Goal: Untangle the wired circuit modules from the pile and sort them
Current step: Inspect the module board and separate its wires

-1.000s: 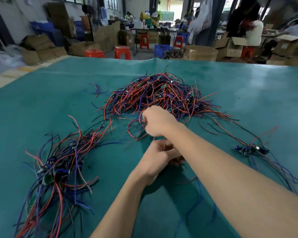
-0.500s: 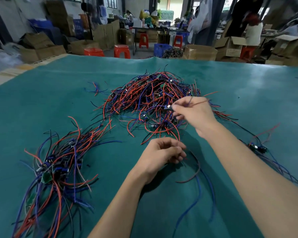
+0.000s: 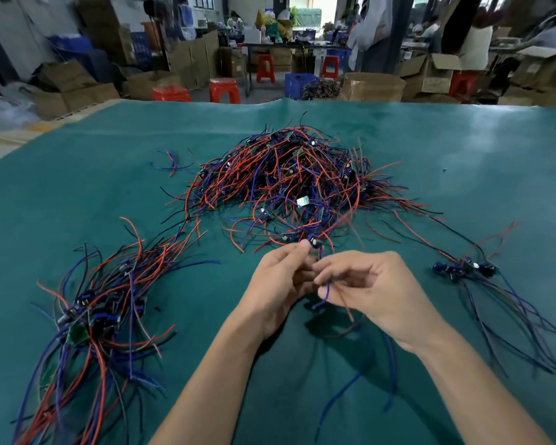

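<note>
**Q:** What covers the bench, and what lies on it?

**A:** A smooth, faintly glossy teal mat (image 3: 77, 194). At its centre sits the pile (image 3: 289, 181), a domed tangle of thin red, blue and black insulated wires with small green boards and dark cylindrical capacitors caught inside. To the left lies the sorted bundle (image 3: 93, 316), with its modules clustered together and its wires trailing in rough parallel toward the near edge. To the right lies a smaller group (image 3: 466, 268), whose dark capacitors sit side by side while long blue and black leads fan toward the near right.

**Q:** How do the hands stand?

**A:** Both are raised just in front of the pile's near edge, almost touching. The left hand (image 3: 280, 281) pinches a module (image 3: 313, 244), a small dark cylindrical part, at its fingertips. The right hand (image 3: 376, 290) has its fingers curled and pinches the module's leads (image 3: 326, 292); a blue strand and a reddish strand hang below it in loose curves onto the mat.

**Q:** And beyond the bench?

**A:** Brown cardboard boxes (image 3: 430, 75), red plastic stools (image 3: 223, 89) and a blue crate (image 3: 297, 83).
</note>
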{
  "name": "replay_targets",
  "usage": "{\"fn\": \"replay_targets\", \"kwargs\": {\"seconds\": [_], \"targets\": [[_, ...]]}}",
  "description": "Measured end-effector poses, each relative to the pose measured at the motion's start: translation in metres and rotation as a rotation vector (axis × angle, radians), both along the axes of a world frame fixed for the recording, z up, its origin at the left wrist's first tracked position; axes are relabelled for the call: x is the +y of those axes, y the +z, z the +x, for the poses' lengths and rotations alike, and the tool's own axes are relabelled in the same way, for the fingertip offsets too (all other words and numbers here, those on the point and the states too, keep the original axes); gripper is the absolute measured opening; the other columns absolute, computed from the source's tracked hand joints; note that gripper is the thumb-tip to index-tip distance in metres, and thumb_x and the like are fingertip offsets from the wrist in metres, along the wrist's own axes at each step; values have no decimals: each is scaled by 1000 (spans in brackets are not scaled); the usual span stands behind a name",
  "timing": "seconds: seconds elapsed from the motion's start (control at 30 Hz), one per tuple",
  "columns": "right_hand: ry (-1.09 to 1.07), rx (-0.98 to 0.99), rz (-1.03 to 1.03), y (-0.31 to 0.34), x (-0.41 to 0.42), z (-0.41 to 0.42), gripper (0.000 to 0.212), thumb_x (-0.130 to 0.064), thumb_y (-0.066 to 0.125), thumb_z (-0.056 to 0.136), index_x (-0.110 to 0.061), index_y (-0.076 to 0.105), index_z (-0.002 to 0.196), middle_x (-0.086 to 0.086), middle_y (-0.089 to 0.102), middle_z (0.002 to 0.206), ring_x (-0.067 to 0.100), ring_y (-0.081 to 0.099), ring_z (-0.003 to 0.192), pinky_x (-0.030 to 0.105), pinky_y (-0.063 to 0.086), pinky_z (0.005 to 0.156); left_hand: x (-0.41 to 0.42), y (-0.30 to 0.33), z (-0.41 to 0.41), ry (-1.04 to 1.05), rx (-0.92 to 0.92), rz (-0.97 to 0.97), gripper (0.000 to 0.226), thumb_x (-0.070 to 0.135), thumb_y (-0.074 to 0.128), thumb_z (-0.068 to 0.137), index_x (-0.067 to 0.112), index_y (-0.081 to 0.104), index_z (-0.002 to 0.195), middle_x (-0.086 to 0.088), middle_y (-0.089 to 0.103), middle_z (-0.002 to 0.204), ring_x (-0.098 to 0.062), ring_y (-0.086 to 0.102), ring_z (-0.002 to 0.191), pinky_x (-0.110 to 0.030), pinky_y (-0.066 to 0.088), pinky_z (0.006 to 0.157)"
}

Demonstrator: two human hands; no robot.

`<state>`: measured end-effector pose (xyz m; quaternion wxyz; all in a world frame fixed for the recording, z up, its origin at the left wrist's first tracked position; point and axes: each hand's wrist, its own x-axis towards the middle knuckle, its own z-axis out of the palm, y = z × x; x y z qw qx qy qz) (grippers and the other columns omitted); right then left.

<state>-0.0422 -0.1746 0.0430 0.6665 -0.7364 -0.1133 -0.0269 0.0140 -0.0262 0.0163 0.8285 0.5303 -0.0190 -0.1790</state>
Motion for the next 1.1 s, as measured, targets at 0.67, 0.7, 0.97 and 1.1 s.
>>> {"fn": "replay_targets", "kwargs": {"seconds": [0.67, 0.7, 0.97, 1.1], "targets": [[-221, -39, 193, -4, -20, 12, 20, 1, 50, 59, -6, 67, 51, 15, 67, 64, 17, 60, 64, 22, 43, 55, 4, 2, 1, 134, -27, -8, 27, 7, 49, 101, 12, 71, 85, -6, 64, 77, -11, 64, 59, -19, 51, 55], [-236, -17, 190, -6, -19, 12, 19, -2, 53, 63, -7, 68, 54, 15, 68, 66, 17, 56, 60, 23, 40, 51, 5, 2, 0, 92, -49, -10, 26, 12, 54, 99, 16, 72, 81, -5, 64, 80, -10, 64, 61, -19, 50, 56], [-276, 49, 92, -18, -8, 13, 13, -22, 81, 82, -26, 83, 95, 5, 63, 68, 13, 51, 58, 23, 40, 47, 6, 3, -10, -246, -111, -68, 22, 20, 62, 88, 6, 67, 105, -8, 69, 86, -14, 65, 68, -21, 51, 60], [-312, 65, 156, -16, -7, 14, 10, -12, 82, 81, -19, 84, 88, 12, 69, 69, 14, 48, 58, 21, 37, 46, 4, 2, -10, -242, -71, -64, 20, 21, 59, 91, 7, 68, 102, -8, 67, 77, -13, 58, 61, -19, 48, 58]]}}
